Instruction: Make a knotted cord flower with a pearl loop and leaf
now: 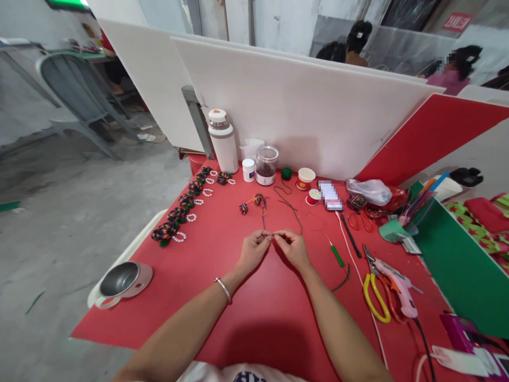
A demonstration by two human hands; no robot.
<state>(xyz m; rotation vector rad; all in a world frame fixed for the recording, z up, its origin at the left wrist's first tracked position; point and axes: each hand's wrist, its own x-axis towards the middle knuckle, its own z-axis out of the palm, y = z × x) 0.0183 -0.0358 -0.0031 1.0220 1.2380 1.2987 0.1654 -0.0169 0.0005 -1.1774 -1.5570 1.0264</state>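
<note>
My left hand (255, 248) and my right hand (291, 247) meet over the middle of the red table, fingertips pinched close together. Between them is a thin dark cord, its exact shape hidden by the fingers. Beyond my left hand lies a small knotted multicoloured piece (243, 209), joined by orange thread to a small yarn ball (259, 199). A dark green cord (293, 209) runs from a green yarn ball (286, 173) down to my right hand. To the right lies a green-handled hook or awl (337, 255).
Several knotted pieces with white bead loops (167, 232) line the left edge, near a metal mug (124, 281). A white bottle (223, 142) and a jar (266, 168) stand behind. Yellow-handled scissors (376, 297), a pink glue gun (401, 289) and a phone (330, 195) lie right.
</note>
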